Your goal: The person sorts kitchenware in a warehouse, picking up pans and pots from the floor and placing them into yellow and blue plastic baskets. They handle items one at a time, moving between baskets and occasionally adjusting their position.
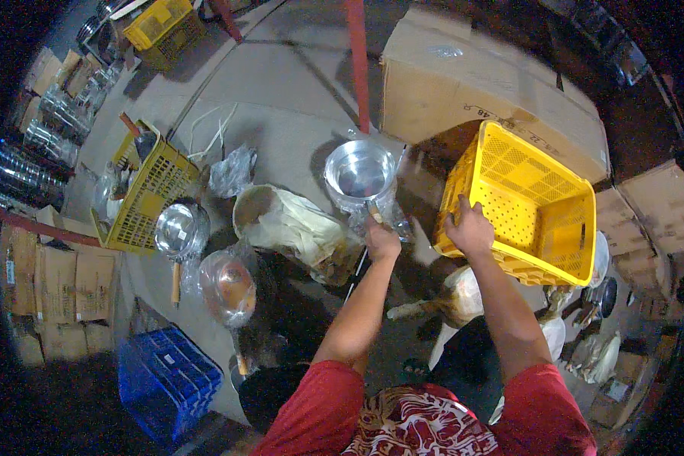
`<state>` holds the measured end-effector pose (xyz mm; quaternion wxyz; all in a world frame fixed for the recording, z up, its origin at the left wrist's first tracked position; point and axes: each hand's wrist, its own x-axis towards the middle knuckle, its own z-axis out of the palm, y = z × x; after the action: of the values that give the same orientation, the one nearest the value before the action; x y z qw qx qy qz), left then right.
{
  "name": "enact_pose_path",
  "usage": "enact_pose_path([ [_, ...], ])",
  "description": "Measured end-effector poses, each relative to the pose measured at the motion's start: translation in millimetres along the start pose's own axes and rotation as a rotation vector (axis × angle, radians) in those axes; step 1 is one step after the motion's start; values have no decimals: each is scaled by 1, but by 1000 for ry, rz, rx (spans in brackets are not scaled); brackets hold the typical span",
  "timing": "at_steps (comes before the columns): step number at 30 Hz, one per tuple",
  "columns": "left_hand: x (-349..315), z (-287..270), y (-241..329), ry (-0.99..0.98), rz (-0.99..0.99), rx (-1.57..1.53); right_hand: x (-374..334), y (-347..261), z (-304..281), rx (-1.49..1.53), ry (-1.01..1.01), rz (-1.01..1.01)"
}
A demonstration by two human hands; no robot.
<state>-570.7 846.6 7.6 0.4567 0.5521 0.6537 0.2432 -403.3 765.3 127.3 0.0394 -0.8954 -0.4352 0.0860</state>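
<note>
Pan: my left hand (382, 242) is clenched on the handle of a steel saucepan (359, 172), held out over the concrete floor; its bowl looks empty.
Hidden: my fist covers most of the handle.
Crate: my right hand (471, 230) grasps the near rim of a tilted yellow crate (532, 205), nothing visible inside.
Around: a cardboard box (463, 83) just behind the crate.
</note>
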Motion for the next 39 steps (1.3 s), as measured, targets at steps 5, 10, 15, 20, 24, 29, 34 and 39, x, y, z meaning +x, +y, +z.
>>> enact_pose_path([
  [5, -4, 5, -15, 33, 22, 125, 2, 2, 7, -28, 26, -7],
  [10, 13, 7, -18, -91, -114, -29, 3, 2, 9, -56, 50, -36],
  [15, 17, 18, -12, -159, -263, -458, 3, 3, 9, -55, 28, -46],
  [20, 11, 37, -8, -69, -147, -103, 9, 12, 20, -103, 16, -6],
  [24, 23, -2, -15, -190, 80, 190, 9, 14, 27, -90, 74, -65],
  [29, 120, -153, -29, -265, 209, 493, 9, 14, 29, -125, 145, -99],
  [34, 174, -398, -113, 139, -25, 557, 13, 19, 33, -71, 88, -83],
  [39, 137, -533, -237, 457, -391, 798, 15, 20, 38, -49, 153, -177],
])
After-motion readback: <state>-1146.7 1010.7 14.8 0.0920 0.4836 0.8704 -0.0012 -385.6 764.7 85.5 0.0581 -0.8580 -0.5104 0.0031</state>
